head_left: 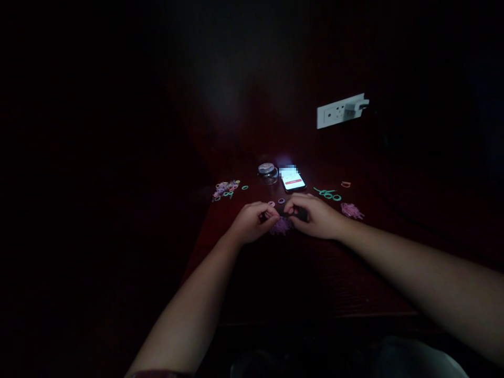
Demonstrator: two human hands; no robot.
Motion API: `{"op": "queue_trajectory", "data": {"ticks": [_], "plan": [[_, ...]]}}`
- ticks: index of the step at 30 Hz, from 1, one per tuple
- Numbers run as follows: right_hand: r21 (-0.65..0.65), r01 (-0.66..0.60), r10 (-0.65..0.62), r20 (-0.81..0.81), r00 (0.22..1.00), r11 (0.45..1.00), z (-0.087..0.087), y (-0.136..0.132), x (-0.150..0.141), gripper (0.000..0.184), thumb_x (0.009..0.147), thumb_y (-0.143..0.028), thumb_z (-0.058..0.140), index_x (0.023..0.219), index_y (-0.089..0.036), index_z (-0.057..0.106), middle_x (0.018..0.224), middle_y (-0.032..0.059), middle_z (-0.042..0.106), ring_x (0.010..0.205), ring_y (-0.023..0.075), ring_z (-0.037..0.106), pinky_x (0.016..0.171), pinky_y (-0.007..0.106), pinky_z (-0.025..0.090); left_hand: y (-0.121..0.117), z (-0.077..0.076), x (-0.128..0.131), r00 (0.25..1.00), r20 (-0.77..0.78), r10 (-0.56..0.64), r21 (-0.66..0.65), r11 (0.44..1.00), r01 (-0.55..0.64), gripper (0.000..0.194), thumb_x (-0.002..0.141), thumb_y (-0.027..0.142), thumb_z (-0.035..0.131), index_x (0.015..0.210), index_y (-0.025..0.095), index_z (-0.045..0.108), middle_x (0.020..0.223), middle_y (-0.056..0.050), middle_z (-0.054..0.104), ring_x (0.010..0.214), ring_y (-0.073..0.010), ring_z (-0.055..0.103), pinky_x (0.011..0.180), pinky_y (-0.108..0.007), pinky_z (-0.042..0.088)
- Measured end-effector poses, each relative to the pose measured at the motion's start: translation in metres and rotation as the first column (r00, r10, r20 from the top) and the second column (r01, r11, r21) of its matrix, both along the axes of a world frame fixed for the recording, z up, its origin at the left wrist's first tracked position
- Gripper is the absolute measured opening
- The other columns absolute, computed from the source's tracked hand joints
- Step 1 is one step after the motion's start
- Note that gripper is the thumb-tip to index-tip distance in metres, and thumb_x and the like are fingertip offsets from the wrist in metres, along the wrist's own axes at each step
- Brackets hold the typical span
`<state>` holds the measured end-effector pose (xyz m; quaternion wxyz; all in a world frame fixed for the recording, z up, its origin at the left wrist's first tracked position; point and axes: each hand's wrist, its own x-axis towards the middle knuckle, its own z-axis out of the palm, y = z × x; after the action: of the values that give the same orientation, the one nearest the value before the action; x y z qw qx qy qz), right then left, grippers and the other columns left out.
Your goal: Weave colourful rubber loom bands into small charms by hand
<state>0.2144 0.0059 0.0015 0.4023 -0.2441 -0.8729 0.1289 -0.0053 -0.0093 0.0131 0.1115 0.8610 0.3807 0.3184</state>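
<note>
My left hand [255, 222] and my right hand [317, 218] face each other over the dark red table, fingers curled and the tips a small gap apart. Both are closed in a pinch-like shape; anything between the fingertips is too small and dim to make out. Just beneath them lies a pile of small purple hair elastics [281, 226], partly hidden by my fingers. Beyond the fingertips are a loose pink hair elastic [271, 203] and a purple one [281, 201].
Behind my hands stand a lidded clear jar [268, 174] and a lit phone [293, 180]. A mixed heap of elastics [225, 190] lies left; green elastics [328, 194] and a pink pile [352, 210] lie right. A wall socket [340, 111] holds a plug. The surroundings are dark.
</note>
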Motion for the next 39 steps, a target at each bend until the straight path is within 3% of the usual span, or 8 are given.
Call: {"op": "queue_trajectory", "data": {"ticks": [6, 27, 34, 39], "plan": [[-0.002, -0.013, 0.013, 0.021, 1.0, 1.0, 0.0012, -0.0002, -0.0016, 0.007, 0.079, -0.014, 0.061, 0.082, -0.019, 0.065, 0.076, 0.0007, 0.061, 0.072, 0.0144, 0.056, 0.072, 0.03, 0.042, 0.0006, 0.0008, -0.0003, 1.0, -0.011, 0.001, 0.012, 1.0, -0.001, 0.009, 0.085, 0.025, 0.062, 0.083, 0.018, 0.067, 0.076, -0.002, 0.064, 0.07, -0.0117, 0.058, 0.065, -0.023, 0.046], [0.039, -0.058, 0.054, 0.097, 0.994, 0.998, 0.0034, -0.0038, -0.002, 0.01, 0.082, -0.013, 0.056, 0.08, -0.019, 0.064, 0.077, 0.0007, 0.061, 0.073, 0.0142, 0.056, 0.073, 0.029, 0.039, 0.0032, 0.0051, -0.0013, 0.994, -0.092, -0.051, 0.084, 0.995, 0.059, 0.007, 0.085, 0.023, 0.062, 0.087, 0.02, 0.068, 0.08, -0.002, 0.068, 0.077, -0.0142, 0.06, 0.075, -0.028, 0.046], [0.022, 0.076, -0.078, 0.075, 0.994, 0.997, 0.0002, 0.0019, 0.0008, 0.007, 0.08, -0.015, 0.057, 0.077, -0.018, 0.063, 0.074, 0.001, 0.061, 0.068, 0.0137, 0.054, 0.068, 0.027, 0.039, 0.0051, 0.004, -0.0029, 0.995, -0.098, -0.025, 0.12, 0.992, 0.037, 0.009, 0.086, 0.024, 0.061, 0.09, 0.019, 0.067, 0.083, -0.001, 0.069, 0.077, -0.0136, 0.06, 0.076, -0.028, 0.046], [-0.026, 0.103, -0.099, 0.143, 0.985, 0.994, -0.0014, 0.0028, 0.0015, 0.008, 0.079, -0.014, 0.057, 0.075, -0.019, 0.063, 0.072, 0.0003, 0.06, 0.068, 0.014, 0.054, 0.067, 0.027, 0.037, 0.0053, 0.0042, -0.0042, 0.992, -0.126, -0.004, 0.122, 0.992, 0.019, 0.012, 0.089, 0.026, 0.058, 0.088, 0.019, 0.067, 0.085, -0.002, 0.07, 0.08, -0.0145, 0.061, 0.077, -0.029, 0.046]]}}
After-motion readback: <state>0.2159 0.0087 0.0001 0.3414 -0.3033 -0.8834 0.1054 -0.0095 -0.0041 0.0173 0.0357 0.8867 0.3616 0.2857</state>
